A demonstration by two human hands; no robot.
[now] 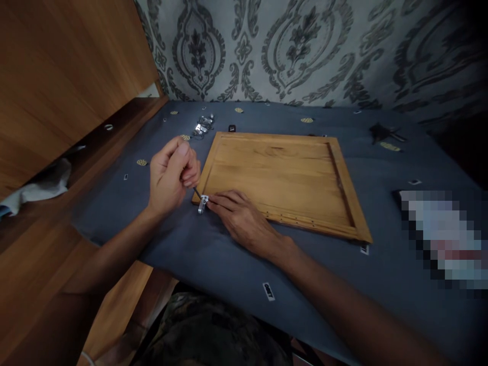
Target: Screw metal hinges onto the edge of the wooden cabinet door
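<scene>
My left hand (173,175) is closed in a fist around a screwdriver, whose handle is hidden in the fingers. Only the thin dark shaft (196,192) shows, slanting down to a silver metal hinge (203,203). That hinge sits at the near left corner of a framed wooden panel (274,173) and sticks out past its edge. Lying flat with fingers stretched out, my right hand (244,221) rests on the panel's near edge, fingertips at the hinge. Several small dark holes run along the near frame, right of this hand.
The panel lies on a bed or table covered in dark blue cloth (312,295). More metal hinges (202,127) lie beyond my left hand. A black object (385,133) is at the far right, a blurred-out item (444,239) nearer. A wooden cabinet (68,76) stands left.
</scene>
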